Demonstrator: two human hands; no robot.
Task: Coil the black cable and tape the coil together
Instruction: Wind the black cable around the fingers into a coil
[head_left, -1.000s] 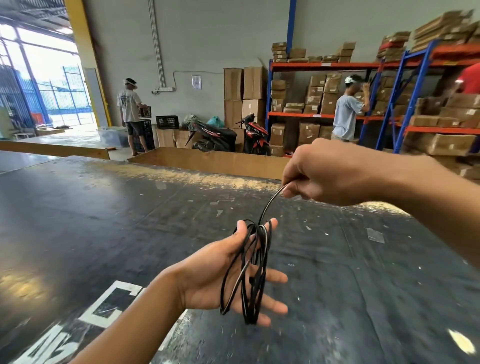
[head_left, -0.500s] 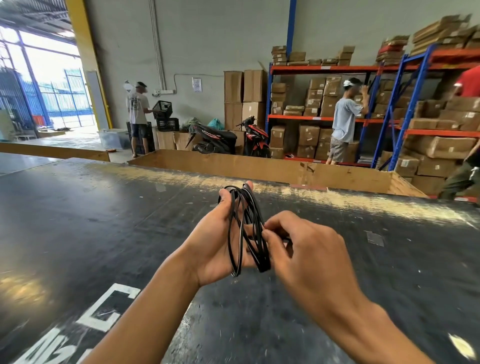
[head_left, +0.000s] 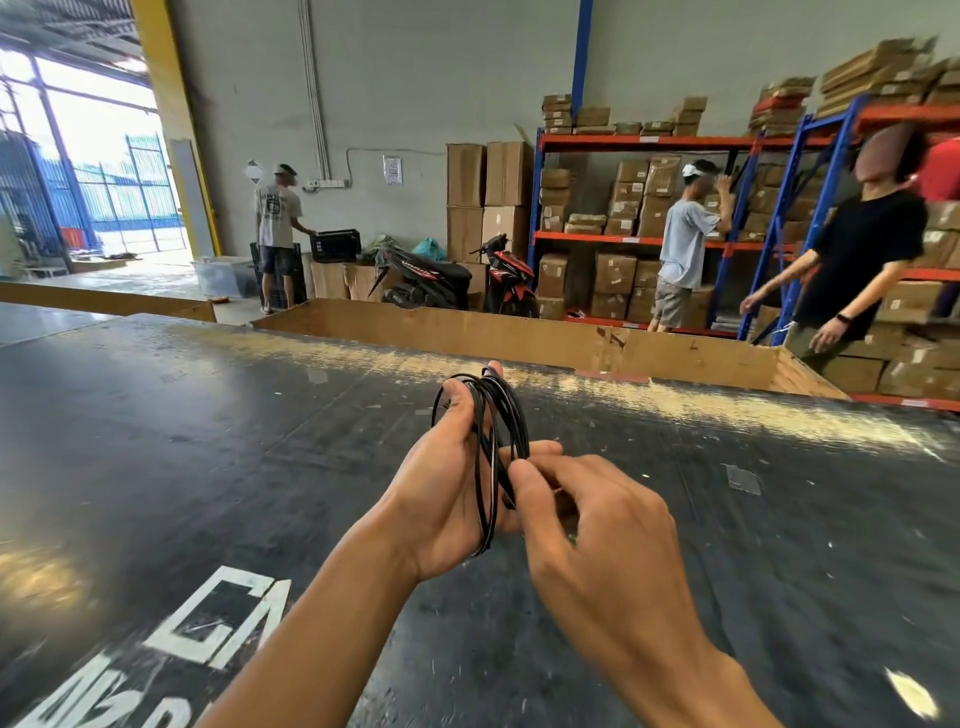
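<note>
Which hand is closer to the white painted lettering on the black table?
Left. The left hand holds the black cable coil just up-right of the white lettering; the right hand pinches that coil farther right.

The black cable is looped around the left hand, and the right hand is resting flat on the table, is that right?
Not quite. The head view shows the black cable looped around the left hand, but the right hand is not flat on the table; it pinches the loops.
</note>
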